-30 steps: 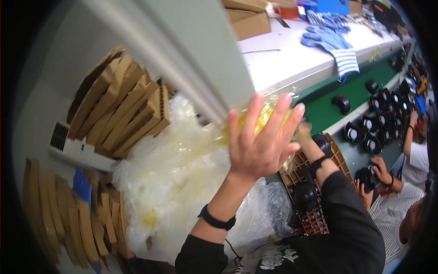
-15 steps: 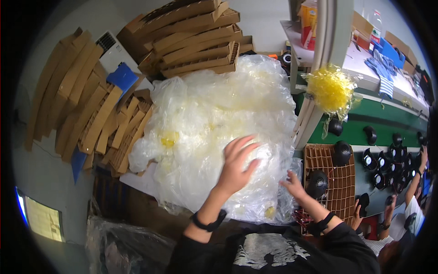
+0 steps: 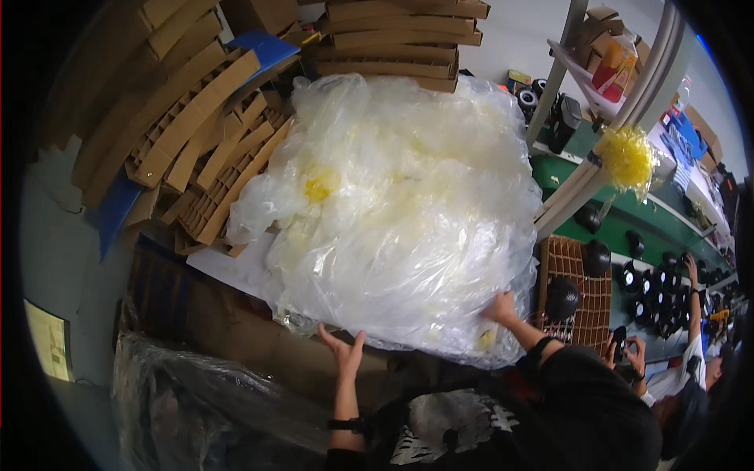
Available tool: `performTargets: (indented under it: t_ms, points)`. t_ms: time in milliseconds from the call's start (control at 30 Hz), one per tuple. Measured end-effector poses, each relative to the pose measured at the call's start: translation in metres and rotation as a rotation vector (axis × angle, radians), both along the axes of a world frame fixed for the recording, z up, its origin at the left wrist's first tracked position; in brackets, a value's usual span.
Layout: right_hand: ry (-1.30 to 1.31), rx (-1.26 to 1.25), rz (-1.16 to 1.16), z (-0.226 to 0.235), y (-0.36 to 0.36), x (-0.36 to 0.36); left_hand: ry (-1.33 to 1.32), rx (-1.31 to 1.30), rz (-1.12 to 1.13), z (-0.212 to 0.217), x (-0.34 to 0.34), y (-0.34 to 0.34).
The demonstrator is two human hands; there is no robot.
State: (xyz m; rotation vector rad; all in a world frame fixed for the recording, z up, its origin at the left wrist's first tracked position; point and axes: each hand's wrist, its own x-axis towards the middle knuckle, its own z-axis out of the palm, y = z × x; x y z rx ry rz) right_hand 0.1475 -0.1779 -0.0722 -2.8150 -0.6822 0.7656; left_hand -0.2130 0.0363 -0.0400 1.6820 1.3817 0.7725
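Note:
A big heap of clear plastic film [image 3: 408, 259], with a few yellow bits showing through it, covers the surface before me. My left hand [image 3: 343, 351] is at its near left edge, fingers and thumb spread, holding nothing. My right hand [image 3: 500, 308] rests against the heap's near right side with its fingers curled into the film; the fingertips are partly hidden. A pale board edge [image 3: 236, 269] sticks out under the film on the left.
Divided cardboard trays [image 3: 393, 39] are stacked behind, with more cardboard [image 3: 196, 118] at left. At right, a brown gridded tray [image 3: 573, 259] holds black domed parts [image 3: 562, 298]. A yellow tinsel-like bundle [image 3: 628, 159] hangs from a post. Co-workers' hands [image 3: 628, 353] are beyond.
My left hand has come down from over the middle of the heap to its near left edge. My right hand has closed on the film. The whole view has tilted and shifted.

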Motion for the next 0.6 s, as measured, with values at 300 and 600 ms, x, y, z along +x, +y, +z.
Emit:
performTargets:
  t_ms: [300,600]
  points:
    - [0.827,0.616,-0.629,0.017,0.081,-0.003,-0.637,-0.677,-0.15,-0.015,0.054,0.049]
    - [1.017,0.977,-0.228,0.104,0.272,-0.016,-0.487,-0.392,-0.222,0.044,0.123,0.119]
